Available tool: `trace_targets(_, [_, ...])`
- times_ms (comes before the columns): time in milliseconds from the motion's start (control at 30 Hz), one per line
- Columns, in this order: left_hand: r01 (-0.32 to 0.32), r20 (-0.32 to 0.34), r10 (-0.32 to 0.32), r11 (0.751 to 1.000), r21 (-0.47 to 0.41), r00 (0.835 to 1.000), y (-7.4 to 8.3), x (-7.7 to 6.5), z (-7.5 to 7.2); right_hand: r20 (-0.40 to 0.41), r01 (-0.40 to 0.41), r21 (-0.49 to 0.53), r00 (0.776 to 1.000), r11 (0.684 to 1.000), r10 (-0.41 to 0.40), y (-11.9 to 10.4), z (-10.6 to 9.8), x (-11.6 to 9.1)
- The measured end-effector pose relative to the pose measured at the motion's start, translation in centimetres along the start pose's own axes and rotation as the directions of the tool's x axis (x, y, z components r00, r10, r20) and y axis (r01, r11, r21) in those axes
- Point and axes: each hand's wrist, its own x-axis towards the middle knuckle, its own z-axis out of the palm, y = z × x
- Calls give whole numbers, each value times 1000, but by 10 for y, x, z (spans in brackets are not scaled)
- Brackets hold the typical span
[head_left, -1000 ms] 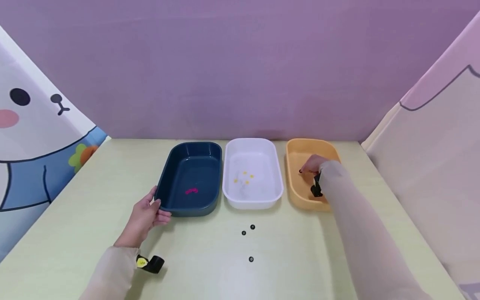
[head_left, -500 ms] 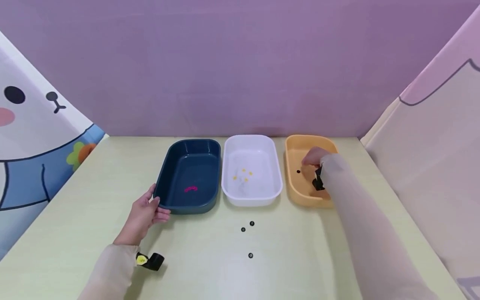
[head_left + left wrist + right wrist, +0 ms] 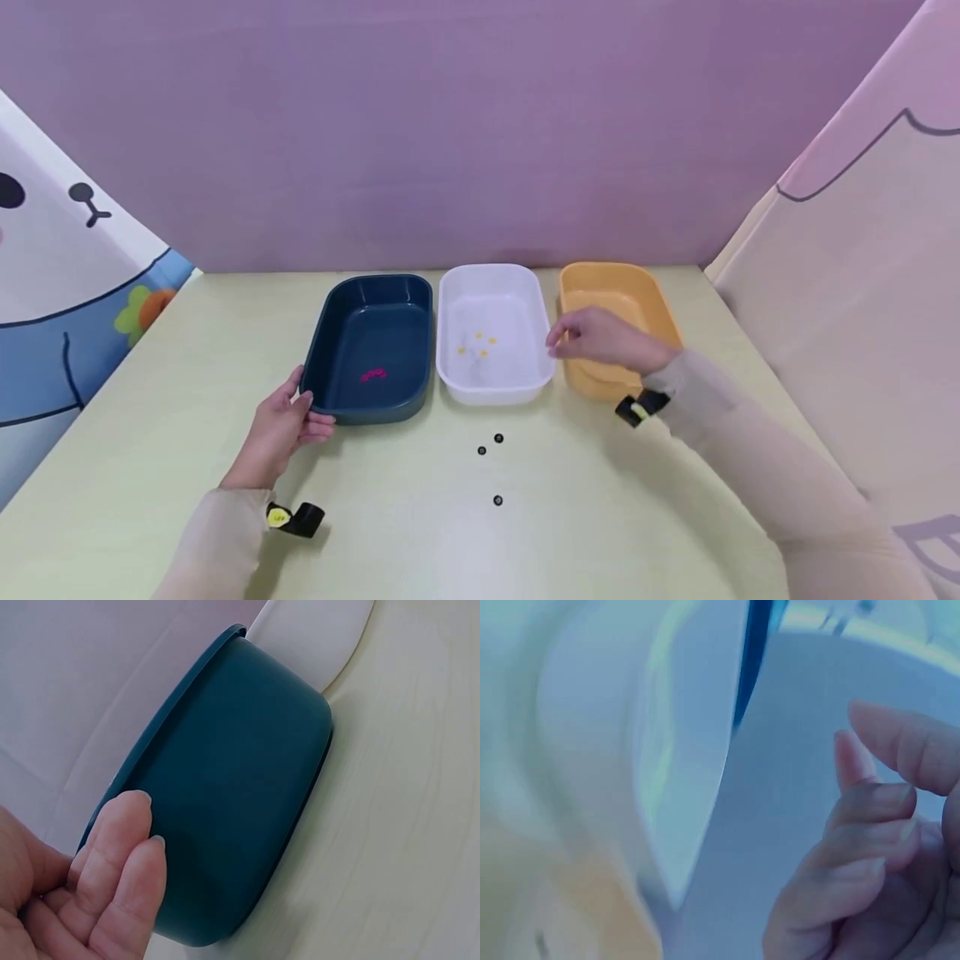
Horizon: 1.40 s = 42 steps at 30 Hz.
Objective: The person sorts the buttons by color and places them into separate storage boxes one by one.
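My left hand (image 3: 279,425) grips the near left corner of a dark blue tray (image 3: 405,410), thumb at the rim and fingers against the outer wall. In the left wrist view, the curled fingers (image 3: 127,855) lie along that wall. My right hand (image 3: 603,337) hovers over the orange tray (image 3: 660,312), its fingertips near the white tray's (image 3: 495,395) right rim. The right wrist view shows loosely bent fingers (image 3: 855,870) with nothing visible between them. Several small pink pieces (image 3: 373,375) lie in the blue tray, and several yellow ones (image 3: 483,353) in the white tray.
Three small black button-like discs lie on the pale table (image 3: 405,517): a far disc (image 3: 498,437), one beside it (image 3: 482,451) and a nearer one (image 3: 498,501). A purple cloth wall (image 3: 465,133) stands behind the trays, with printed fabric on both sides.
My right hand has lifted out of the orange tray and moved left toward the white tray. A black disc showed in the orange tray half a second ago. My left hand keeps its place.
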Motion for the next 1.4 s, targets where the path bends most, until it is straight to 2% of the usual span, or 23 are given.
trace_targets(133, [-8, 10, 8, 1000, -12, 1000, 1, 2, 0, 132, 91, 42, 987, 995, -96, -12, 39, -20])
trace_targets(300, [5, 13, -4, 999, -38, 1000, 1, 2, 0, 298, 86, 18, 951, 996, -87, -16, 86, -31])
trace_targets(400, [4, 13, -3, 999, -50, 1000, 1, 1, 0, 329, 81, 2, 941, 997, -77, -18, 102, -32])
trace_targets(567, [4, 5, -4, 999, -46, 1000, 0, 1, -1, 340, 71, -53, 939, 996, -48, -21, 120, -28])
trace_targets(700, [14, 1, -14, 999, -34, 1000, -2, 1, -1, 351, 49, -136, 936, 989, 2, -25, 132, -28])
trace_targets(867, [16, 3, -16, 999, -37, 1000, -5, 0, 0, 357, 54, -211, 934, 976, 26, -28, 141, -30])
trace_targets(1133, [13, 6, -13, 999, -34, 1000, -4, 0, 0, 300, 75, -234, 954, 969, -1, -33, 143, -30])
trace_targets(1400, [0, 2, 0, 1000, -22, 1000, -2, 1, -1, 342, 111, -270, 939, 956, -13, -38, 143, -29])
